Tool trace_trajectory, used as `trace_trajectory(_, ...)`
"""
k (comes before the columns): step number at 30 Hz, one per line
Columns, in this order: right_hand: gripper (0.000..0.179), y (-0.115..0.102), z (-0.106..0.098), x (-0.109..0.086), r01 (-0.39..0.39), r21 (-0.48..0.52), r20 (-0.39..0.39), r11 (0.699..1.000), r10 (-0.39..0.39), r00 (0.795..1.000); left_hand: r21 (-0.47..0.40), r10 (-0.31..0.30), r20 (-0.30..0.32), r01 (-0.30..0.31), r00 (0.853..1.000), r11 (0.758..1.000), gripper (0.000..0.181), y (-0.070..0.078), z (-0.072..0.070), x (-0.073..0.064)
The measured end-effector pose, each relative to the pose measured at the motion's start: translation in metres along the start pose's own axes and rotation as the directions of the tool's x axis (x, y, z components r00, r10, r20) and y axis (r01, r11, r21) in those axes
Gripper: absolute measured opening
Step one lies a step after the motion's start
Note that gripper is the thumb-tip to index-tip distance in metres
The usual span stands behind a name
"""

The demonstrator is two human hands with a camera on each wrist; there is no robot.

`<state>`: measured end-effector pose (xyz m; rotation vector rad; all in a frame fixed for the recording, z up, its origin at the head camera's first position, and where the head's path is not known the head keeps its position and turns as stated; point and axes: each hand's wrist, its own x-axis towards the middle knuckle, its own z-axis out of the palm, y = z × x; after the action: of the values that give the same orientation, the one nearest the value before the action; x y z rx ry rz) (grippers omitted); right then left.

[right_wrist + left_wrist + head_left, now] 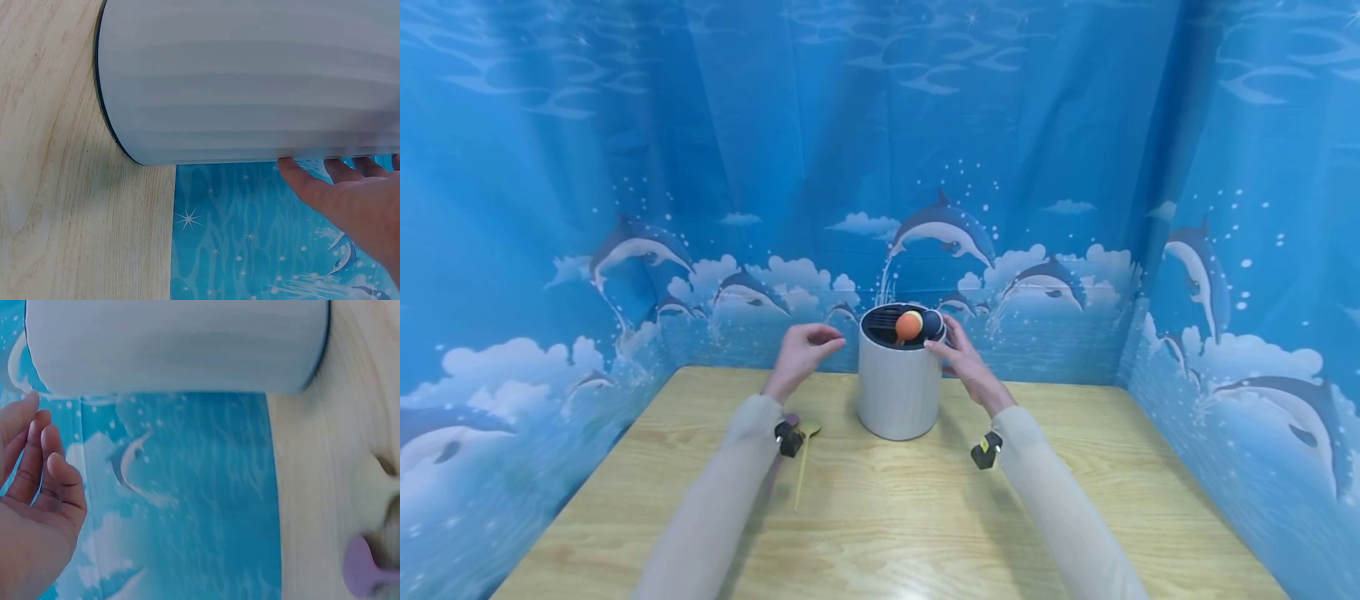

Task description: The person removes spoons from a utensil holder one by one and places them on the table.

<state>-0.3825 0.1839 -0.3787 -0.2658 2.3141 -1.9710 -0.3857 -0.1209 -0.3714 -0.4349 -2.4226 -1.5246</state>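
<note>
A white ribbed cylindrical utensil holder (pixel 898 392) with a dark slotted top stands upright at the back of the table. An orange spoon (pixel 907 326) and a dark navy utensil with a rounded head (pixel 932 323) stick out of its top, with a bit of yellow behind the orange one. My right hand (pixel 962 358) holds the holder's upper right side, thumb at the front rim; its fingers (pixel 306 181) touch the wall in the right wrist view. To the left of the holder, my left hand (pixel 805 354) hovers with loosely bent fingers and nothing in them.
A yellow spoon (pixel 802 467) and a purple spoon (pixel 359 569) lie on the wooden table (pixel 895 517), near and partly under my left forearm. Blue dolphin-print curtains (pixel 820 167) enclose the back and both sides.
</note>
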Motion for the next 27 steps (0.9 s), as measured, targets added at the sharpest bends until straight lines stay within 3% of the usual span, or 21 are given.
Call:
trace_trajectory(9, 0.085, -0.001, 0.001, 0.0, -0.001, -0.004, 0.007, 1.0, 0.001, 1.0, 0.005, 0.073, -0.027, -0.073, 0.997, 0.997, 0.021, 0.027, 0.022, 0.008)
trace_trajectory(14, 0.086, -0.001, 0.001, -0.001, -0.002, -0.006, 0.007, 1.0, 0.002, 1.0, 0.049, 0.114, -0.017, -0.113, 0.993, 0.992, 0.025, 0.036, 0.034, 0.014)
trace_trajectory(27, 0.084, -0.001, 0.0, -0.001, -0.011, 0.014, 0.011, 1.0, 0.011, 1.0, 0.128, 0.146, 0.011, -0.146, 0.989, 0.981, 0.034, 0.056, 0.06, 0.028)
